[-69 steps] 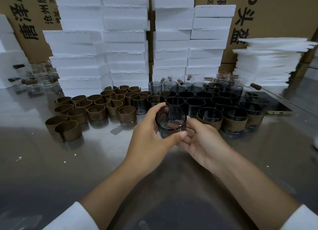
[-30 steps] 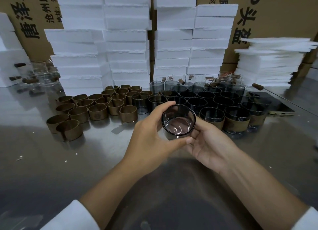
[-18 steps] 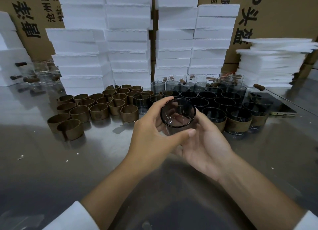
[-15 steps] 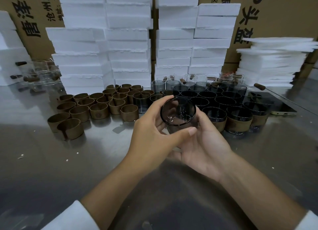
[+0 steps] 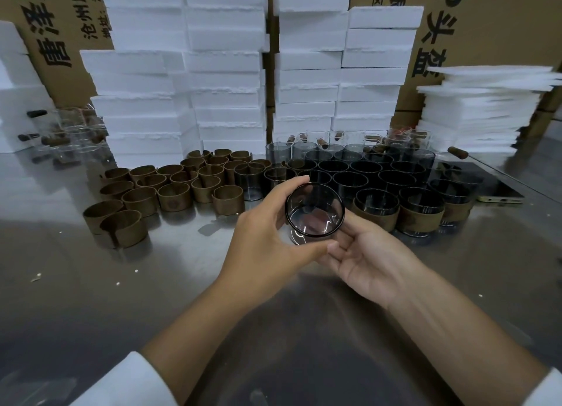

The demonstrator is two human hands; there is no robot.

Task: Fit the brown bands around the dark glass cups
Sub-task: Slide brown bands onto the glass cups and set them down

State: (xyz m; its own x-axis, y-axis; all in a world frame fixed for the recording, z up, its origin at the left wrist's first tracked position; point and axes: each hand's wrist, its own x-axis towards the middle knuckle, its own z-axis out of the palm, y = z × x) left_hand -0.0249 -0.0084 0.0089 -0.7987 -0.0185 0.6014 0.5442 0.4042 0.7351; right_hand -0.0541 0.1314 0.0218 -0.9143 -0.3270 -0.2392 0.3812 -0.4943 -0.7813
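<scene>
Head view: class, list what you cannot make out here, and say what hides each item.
Head view only:
Held dark glass cup: outer wall mostly covered by left hand and right hand.
Back-row cups: lower walls hidden by front cups; bands there cannot be told.
Box lettering: cut by top edge and foam stacks.
Clear glasses, far left: blurred, uncountable.

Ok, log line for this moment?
step: dark glass cup held above table, no band seen on it | left hand: grips its rim | right hand: cradles its base | loose brown bands: table, left
</scene>
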